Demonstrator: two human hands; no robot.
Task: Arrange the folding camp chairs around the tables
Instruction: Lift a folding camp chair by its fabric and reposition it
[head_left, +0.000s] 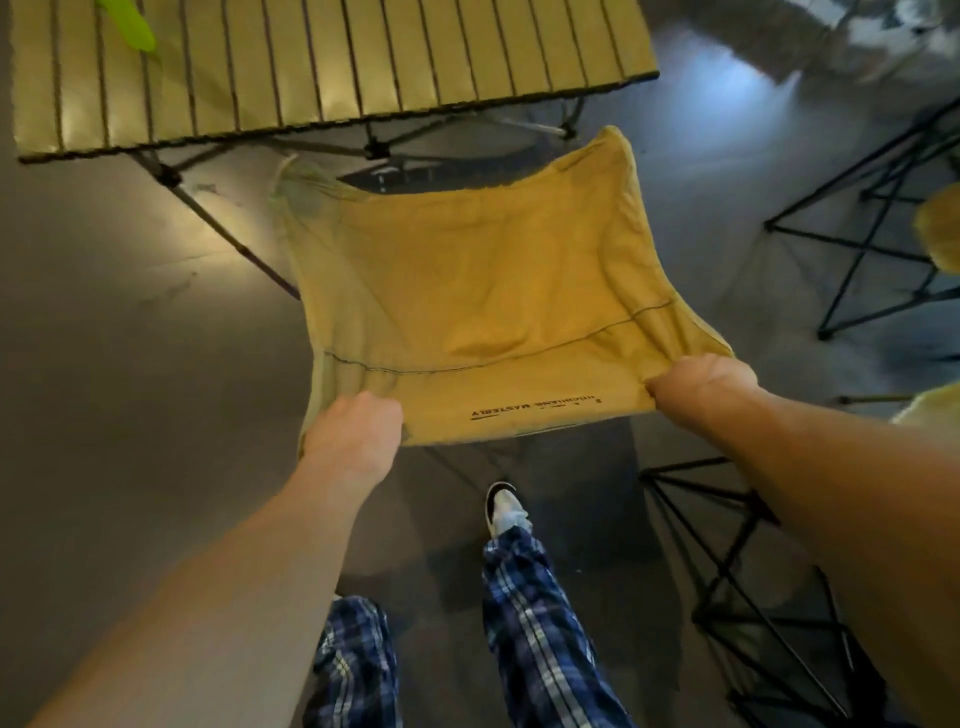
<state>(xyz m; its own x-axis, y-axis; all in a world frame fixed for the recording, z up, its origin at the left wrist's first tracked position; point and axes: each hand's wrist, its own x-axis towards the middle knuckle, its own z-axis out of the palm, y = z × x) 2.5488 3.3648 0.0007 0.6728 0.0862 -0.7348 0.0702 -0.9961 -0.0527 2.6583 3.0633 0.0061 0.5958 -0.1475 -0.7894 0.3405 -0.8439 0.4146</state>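
A: Where do we have the camp chair (483, 291)?

B: Straight ahead of us, between our feet and the slatted counter (332, 67). Yellow fabric seat, back edge nearest us, front edge pointing at the counter's near side and partly tucked under its rim. The chair's frame is mostly hidden beneath the cloth.

A: Hands?

B: Left hand (358, 431) bunches the near-left corner of the fabric; right hand (701, 382) does the same at the near-right corner. Both sets of fingers are curled closed around the cloth, knuckles up. Neither hand is clearly nearer; they sit about level on the back edge.

A: So the axis that matters?

B: The back-to-front line of the seat runs away from us toward the counter, skewed slightly to the right. We judge the next move is a push or small twist along that line to square the chair to the counter edge.

A: Anything else around?

B: Black folding frames (883, 208) stand to our right, with more yellow fabric at the frame's edge. A green object (127, 23) lies on the counter's far-left part; we cannot tell what it is.
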